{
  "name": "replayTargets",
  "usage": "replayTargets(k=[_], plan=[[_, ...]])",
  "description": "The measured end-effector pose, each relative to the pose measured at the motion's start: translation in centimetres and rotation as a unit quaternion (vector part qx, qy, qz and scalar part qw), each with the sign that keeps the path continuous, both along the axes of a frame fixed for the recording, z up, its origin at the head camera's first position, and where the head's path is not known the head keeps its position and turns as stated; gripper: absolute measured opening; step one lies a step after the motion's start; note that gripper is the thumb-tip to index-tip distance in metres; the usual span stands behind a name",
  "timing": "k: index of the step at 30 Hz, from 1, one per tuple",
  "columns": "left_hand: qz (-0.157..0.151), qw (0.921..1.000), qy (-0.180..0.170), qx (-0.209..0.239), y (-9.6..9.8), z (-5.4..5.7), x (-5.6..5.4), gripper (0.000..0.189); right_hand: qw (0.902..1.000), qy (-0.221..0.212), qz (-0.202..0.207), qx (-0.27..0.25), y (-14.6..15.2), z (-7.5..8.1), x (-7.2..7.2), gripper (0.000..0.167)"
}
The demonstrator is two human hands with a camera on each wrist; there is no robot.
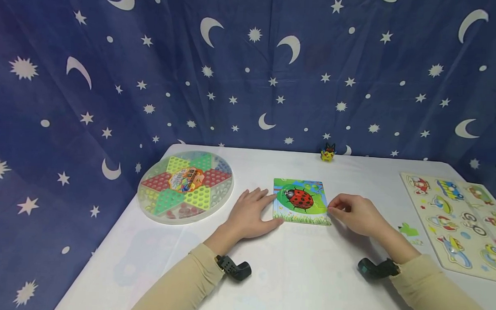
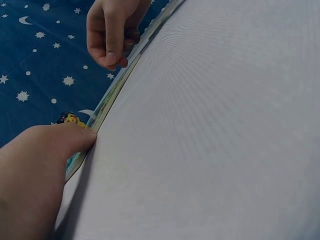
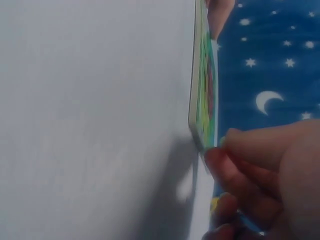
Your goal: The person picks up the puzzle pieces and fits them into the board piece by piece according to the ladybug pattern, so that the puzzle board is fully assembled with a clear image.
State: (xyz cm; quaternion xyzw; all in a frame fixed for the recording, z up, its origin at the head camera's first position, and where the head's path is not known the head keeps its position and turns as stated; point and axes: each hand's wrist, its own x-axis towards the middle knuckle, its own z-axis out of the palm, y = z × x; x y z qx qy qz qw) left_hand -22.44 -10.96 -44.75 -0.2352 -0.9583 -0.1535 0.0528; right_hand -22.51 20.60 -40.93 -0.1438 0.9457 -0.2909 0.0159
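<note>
A square ladybug jigsaw puzzle (image 1: 301,200) lies flat on the white table, its red ladybug on a green and blue background. My left hand (image 1: 252,214) rests palm down at its left side, fingers extended and thumb touching the lower left edge. In the left wrist view the thumb (image 2: 75,137) meets the puzzle's edge. The curled fingers of my right hand (image 1: 356,214) are at the puzzle's right edge. There, thumb and index finger (image 3: 225,167) pinch the edge near a corner; whether they hold a separate piece is hidden.
Green loose puzzle pieces (image 1: 409,230) lie right of my right hand. A wooden peg puzzle board (image 1: 436,232) with vehicles occupies the right side. At left sits a round Chinese checkers set (image 1: 163,218). A small yellow figurine (image 1: 328,154) stands at the back edge, before a starry blue curtain (image 1: 233,113).
</note>
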Motion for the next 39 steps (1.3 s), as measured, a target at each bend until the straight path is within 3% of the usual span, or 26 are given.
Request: replayTargets(k=[15, 39], plan=[[0.006, 1.0000, -0.007, 0.002, 0.0, -0.1, 0.0, 0.076, 0.9998, 0.006, -0.008, 0.020, 3.5, 1.0, 0.3, 0.010], [0.006, 0.9999, -0.010, 0.003, 0.1, -0.1, 0.1, 0.075, 0.9982, -0.020, 0.003, 0.056, 7.5, 0.5, 1.0, 0.012]])
